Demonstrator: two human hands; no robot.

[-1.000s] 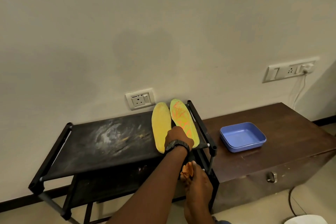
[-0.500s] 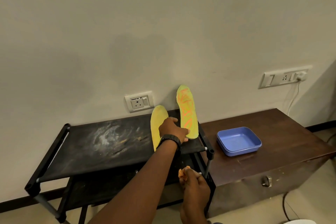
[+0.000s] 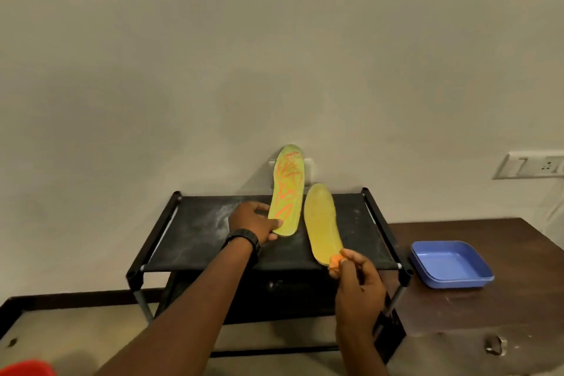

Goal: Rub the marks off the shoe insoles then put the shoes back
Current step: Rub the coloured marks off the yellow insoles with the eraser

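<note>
- While my head view takes in the whole rack, the wall socket (image 3: 308, 166) behind the marked insole is mostly hidden, a red object (image 3: 26, 368) is cut off at the bottom left corner, and I see no shoes.
- My left hand (image 3: 254, 221) pinches the heel of the marked insole (image 3: 287, 191), thumb on its face; it stands tilted up against the wall, lime yellow with orange scribbles.
- My right hand (image 3: 358, 281) has its fingers (image 3: 346, 258) pressed together on a small orange piece (image 3: 335, 262), touching the heel of the plain insole (image 3: 322, 223), which lies on the rack's top and looks clean yellow.
- I cannot tell what the orange piece is.
- Under both is a black shoe rack (image 3: 213, 241) with a dusty, whitish-smeared top shelf.
- To the right, a brown wooden surface (image 3: 457, 241) carries a blue tray (image 3: 451, 265); a switch plate (image 3: 528, 165) sits on the pale wall.
</note>
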